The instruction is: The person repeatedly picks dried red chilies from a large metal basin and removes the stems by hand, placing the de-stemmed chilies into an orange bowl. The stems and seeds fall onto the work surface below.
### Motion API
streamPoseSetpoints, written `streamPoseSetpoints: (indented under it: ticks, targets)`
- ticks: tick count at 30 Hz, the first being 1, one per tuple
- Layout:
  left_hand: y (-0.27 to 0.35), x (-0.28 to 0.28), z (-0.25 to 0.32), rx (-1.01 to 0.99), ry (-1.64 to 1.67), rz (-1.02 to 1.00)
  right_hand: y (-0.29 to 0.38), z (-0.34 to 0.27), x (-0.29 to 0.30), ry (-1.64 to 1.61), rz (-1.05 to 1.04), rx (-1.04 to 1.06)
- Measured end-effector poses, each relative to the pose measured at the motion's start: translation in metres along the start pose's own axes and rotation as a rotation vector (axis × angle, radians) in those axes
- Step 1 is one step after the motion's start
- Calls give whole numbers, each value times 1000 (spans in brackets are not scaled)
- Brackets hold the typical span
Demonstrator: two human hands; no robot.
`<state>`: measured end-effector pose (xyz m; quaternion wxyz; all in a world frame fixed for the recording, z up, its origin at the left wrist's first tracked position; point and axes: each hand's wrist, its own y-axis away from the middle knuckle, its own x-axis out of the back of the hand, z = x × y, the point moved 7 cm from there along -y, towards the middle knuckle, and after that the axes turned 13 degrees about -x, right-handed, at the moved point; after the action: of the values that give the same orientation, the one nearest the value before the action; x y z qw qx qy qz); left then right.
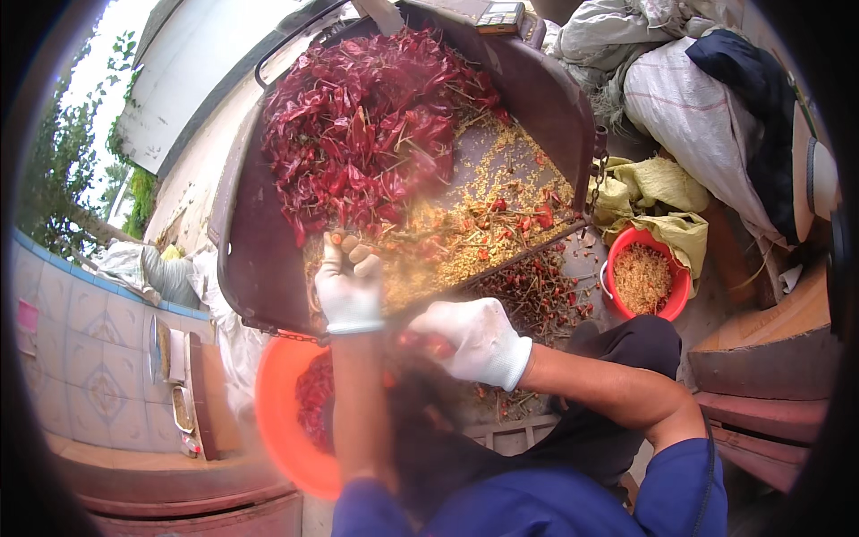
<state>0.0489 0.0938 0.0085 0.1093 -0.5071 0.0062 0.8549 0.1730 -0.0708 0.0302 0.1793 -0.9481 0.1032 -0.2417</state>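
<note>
Dried red chili peppers lie heaped in a metal cart tray. My left hand, in a white knit glove with stained fingertips, is over the tray's near edge with its fingers curled. Whether it pinches anything is hard to tell. My right hand, gloved too, is shut around blurred red chili pepper pieces just outside that edge. Yellow chili seeds with stems and scraps cover the tray floor beyond both hands. Below my left forearm, an orange basin contains more red chilies.
Chili stems are piled on the ground under the tray edge. A red bucket of seeds stands at right beside a yellow woven sack. White sacks fill the upper right. A mobile phone rests on the tray rim.
</note>
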Motion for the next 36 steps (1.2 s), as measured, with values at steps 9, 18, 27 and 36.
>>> streamPoseSetpoints:
  ticks: [9,18,27,36]
  targets:
    - [-73,15,3,-369,-1623,-359,-18,13,-7,-72,-184,-213]
    - [-104,8,-40,-598,-2501,-850,-26,17,-1,35,-177,-223]
    - [-75,-6,9,-738,-1973,-407,-35,42,17,-54,-50,-454]
    - [38,-49,-6,-614,-1606,-426,-43,62,21,-546,28,-650]
